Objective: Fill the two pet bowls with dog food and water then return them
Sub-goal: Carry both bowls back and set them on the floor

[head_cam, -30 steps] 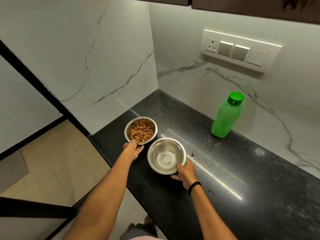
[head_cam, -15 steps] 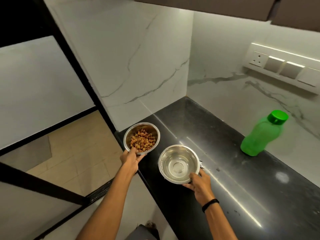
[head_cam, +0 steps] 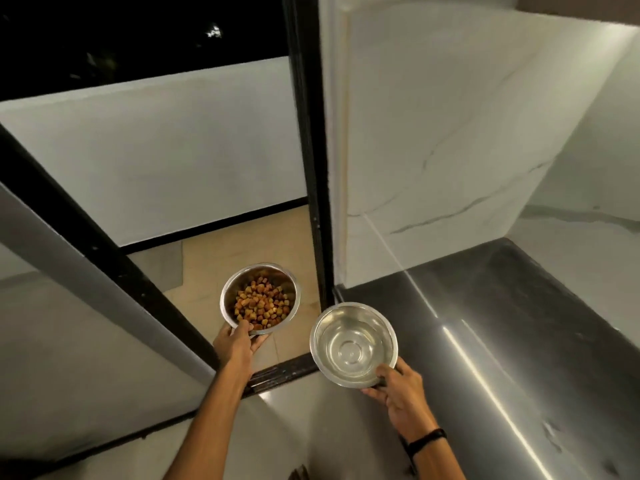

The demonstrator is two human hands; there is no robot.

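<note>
Left hand point(head_cam: 237, 342) holds the food bowl point(head_cam: 259, 298) by its near rim, grip clamped, above the floor point(head_cam: 221, 258). Right hand point(head_cam: 403, 393) likewise grips the water bowl point(head_cam: 353, 344), just beside the worktop point(head_cam: 502, 323) edge.

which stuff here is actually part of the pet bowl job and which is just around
Part of the job:
- bowl of dog food, held in the left hand
- bowl of water, held in the right hand

Just around:
- black countertop
- marble wall
- black door frame
- tiled floor beyond the doorway
- black wristband
</note>
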